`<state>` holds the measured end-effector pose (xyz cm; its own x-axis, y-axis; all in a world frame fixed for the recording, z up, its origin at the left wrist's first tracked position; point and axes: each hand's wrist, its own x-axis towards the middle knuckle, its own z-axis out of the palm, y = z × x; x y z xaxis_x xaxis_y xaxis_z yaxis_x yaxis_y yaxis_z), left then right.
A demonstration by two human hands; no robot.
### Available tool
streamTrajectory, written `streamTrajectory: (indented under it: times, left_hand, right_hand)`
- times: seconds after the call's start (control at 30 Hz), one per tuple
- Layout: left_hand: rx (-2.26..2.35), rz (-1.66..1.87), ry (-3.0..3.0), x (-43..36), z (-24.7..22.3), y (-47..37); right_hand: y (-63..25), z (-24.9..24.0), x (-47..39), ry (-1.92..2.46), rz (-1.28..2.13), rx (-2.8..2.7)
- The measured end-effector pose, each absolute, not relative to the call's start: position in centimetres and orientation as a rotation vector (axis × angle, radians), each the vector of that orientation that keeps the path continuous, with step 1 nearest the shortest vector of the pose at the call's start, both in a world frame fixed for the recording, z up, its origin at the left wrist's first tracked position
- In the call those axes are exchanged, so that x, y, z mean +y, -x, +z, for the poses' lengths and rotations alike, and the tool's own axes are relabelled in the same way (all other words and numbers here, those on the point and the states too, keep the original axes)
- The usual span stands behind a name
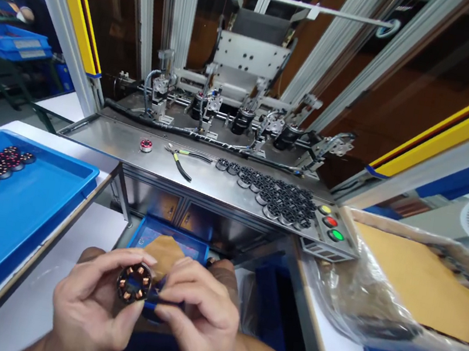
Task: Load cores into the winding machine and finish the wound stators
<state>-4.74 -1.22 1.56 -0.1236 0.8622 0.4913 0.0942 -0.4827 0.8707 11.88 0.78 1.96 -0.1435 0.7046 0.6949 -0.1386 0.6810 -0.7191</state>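
My left hand (92,304) holds a black ring-shaped motor stator (145,282) between thumb and fingers, its open middle turned towards me. Several copper windings show around the inside of the ring. Just right of it, my right hand (205,316) is closed in a pinch, fingertips close to the stator's edge. Whatever lies between those fingertips is too small or hidden to make out. Beyond both hands, on the metal worktop (128,144), are a red-and-silver stator (146,145) and pliers with green-and-black handles (181,166).
Black stators (288,199) crowd the worktop's right, beside a button box (330,247). A blue tray (49,193) with wound stators stands left. At right is a plastic-lined carton (423,276). Machine fixtures (243,120) line the back. Below is a blue bin (143,229).
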Motion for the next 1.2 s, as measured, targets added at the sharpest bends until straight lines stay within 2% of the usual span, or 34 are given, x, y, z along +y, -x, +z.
streamTrajectory:
  times: [0.13, 0.3, 0.5, 0.7, 0.83, 1.0, 1.2]
  left_hand:
    - [0.943, 1.455, -1.259, -1.3, 2.5, 4.7]
    - [0.991, 1.310, -0.899, -1.7, 3.6, 3.8]
    - [0.890, 1.204, -0.999, -1.4, 3.1, 4.2]
    - [0.923, 1.325, -0.949, -1.4, 2.9, 3.7]
    - [0.931, 1.538, -1.124, -1.2, 2.8, 3.3]
    - [0.919, 1.731, -1.387, -1.2, 2.3, 3.1]
    - [1.043, 1.740, -1.173, -1.8, 1.5, 2.8]
  right_hand:
    - [-13.1, 3.0, 3.0, 0.384, 0.740, -1.726]
    - [-13.0, 4.2, 4.5, 0.209, 0.721, -1.868]
    - [-12.7, 4.5, 4.2, 0.172, 0.564, -1.890]
    - [-12.9, 3.0, 2.2, 0.337, 0.231, -1.808]
    - [-12.6, 2.9, 1.0, 0.446, 0.126, -1.726]
    - [-11.0, 3.4, 0.0, 0.613, 0.285, -1.567]
    - [-9.2, 2.5, -0.3, 0.735, 0.577, -1.347]
